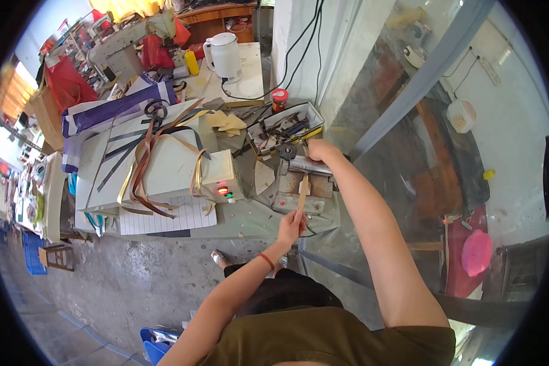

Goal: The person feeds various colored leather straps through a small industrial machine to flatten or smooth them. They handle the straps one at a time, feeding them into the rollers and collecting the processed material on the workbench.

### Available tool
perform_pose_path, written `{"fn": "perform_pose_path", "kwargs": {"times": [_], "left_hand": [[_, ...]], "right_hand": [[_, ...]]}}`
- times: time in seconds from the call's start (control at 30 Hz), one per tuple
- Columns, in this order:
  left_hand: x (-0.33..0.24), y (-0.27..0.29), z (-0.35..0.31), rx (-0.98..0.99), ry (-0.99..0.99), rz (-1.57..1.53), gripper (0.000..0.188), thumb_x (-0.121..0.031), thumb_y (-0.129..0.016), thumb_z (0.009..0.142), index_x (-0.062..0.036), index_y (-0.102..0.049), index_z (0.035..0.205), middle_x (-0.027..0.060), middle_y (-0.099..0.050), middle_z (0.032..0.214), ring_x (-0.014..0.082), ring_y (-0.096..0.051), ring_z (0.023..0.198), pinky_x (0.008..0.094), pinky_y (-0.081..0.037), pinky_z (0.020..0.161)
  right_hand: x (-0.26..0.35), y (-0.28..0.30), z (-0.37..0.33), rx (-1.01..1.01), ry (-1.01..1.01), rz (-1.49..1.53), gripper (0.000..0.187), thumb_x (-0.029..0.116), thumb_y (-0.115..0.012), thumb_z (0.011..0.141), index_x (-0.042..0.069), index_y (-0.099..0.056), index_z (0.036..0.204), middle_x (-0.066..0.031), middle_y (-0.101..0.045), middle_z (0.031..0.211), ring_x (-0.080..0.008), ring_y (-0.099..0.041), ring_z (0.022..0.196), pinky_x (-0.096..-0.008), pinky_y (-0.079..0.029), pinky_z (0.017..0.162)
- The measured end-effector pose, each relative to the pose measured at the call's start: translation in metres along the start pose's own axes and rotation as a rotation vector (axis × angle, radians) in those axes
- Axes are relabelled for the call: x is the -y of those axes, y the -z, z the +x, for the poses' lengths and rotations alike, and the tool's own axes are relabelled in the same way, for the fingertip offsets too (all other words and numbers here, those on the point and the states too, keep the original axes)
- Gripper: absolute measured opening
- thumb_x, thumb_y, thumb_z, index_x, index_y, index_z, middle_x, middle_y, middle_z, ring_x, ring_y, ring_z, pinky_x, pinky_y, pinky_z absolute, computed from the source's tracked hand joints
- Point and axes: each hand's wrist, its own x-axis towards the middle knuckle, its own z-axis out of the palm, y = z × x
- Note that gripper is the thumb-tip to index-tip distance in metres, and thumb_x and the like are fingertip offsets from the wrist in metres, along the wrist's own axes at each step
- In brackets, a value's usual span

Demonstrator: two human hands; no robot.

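My left hand (291,226) is closed around the near end of a tan strip (302,194), which looks like leather. The strip's far end lies on a small metal machine (285,186) with a shiny roller (310,165) across its back and a black knob (287,151) at the roller's left end. My right hand (323,151) is closed just behind the roller's right end, by the front of a tool tray (285,128). Whatever its fingers hold is hidden. Left of the machine lies a pale pointed scrap (263,177).
A pale box (220,177) with lit red and green displays stands left of the machine. Brown, black and gold strips (145,160) drape over a grey surface beside it. Behind are a red-lidded jar (279,99), a white kettle (224,56) and a sewing machine (131,43).
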Motion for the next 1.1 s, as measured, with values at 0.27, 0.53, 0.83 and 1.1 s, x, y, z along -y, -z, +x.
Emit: {"fn": "perform_pose_path", "kwargs": {"times": [0.27, 0.53, 0.83, 1.1], "left_hand": [[-0.003, -0.001, -0.010, 0.043, 0.071, -0.154, 0.034, -0.029, -0.041, 0.099, -0.0036, -0.056, 0.083, 0.0007, -0.052, 0.058, 0.0074, -0.044, 0.044, 0.0221, -0.036, 0.042], [-0.004, -0.008, 0.005, 0.035, 0.139, -0.150, 0.032, -0.030, -0.042, 0.099, -0.0058, -0.056, 0.085, -0.0003, -0.052, 0.059, 0.0076, -0.045, 0.045, 0.0216, -0.036, 0.043], [0.010, -0.007, 0.014, 0.029, 0.092, -0.180, 0.031, -0.030, -0.042, 0.098, -0.0067, -0.056, 0.083, -0.0005, -0.052, 0.060, 0.0079, -0.045, 0.046, 0.0215, -0.036, 0.043], [0.007, -0.008, 0.008, 0.010, 0.043, -0.171, 0.031, -0.029, -0.042, 0.098, -0.0068, -0.056, 0.083, -0.0006, -0.052, 0.059, 0.0069, -0.045, 0.045, 0.0210, -0.036, 0.042]], "right_hand": [[-0.027, -0.004, 0.038, 0.101, -0.028, 0.957, 0.016, 0.000, -0.069, 0.075, 0.003, -0.055, 0.081, -0.0093, -0.064, 0.073, -0.0191, -0.064, 0.061, -0.0347, -0.051, 0.050], [-0.046, 0.016, 0.053, -0.527, -0.053, 1.206, 0.028, -0.001, -0.074, 0.064, -0.002, -0.060, 0.088, -0.0109, -0.067, 0.074, -0.0189, -0.066, 0.060, -0.0299, -0.053, 0.052], [-0.038, 0.094, 0.018, -0.776, 0.057, 1.230, 0.017, 0.000, -0.070, 0.069, -0.005, -0.063, 0.083, -0.0111, -0.067, 0.073, -0.0168, -0.066, 0.062, -0.0262, -0.053, 0.055], [-0.031, 0.160, -0.005, -0.836, 0.158, 1.279, 0.020, -0.002, -0.068, 0.072, -0.004, -0.063, 0.091, -0.0104, -0.067, 0.076, -0.0164, -0.066, 0.064, -0.0243, -0.052, 0.055]]}}
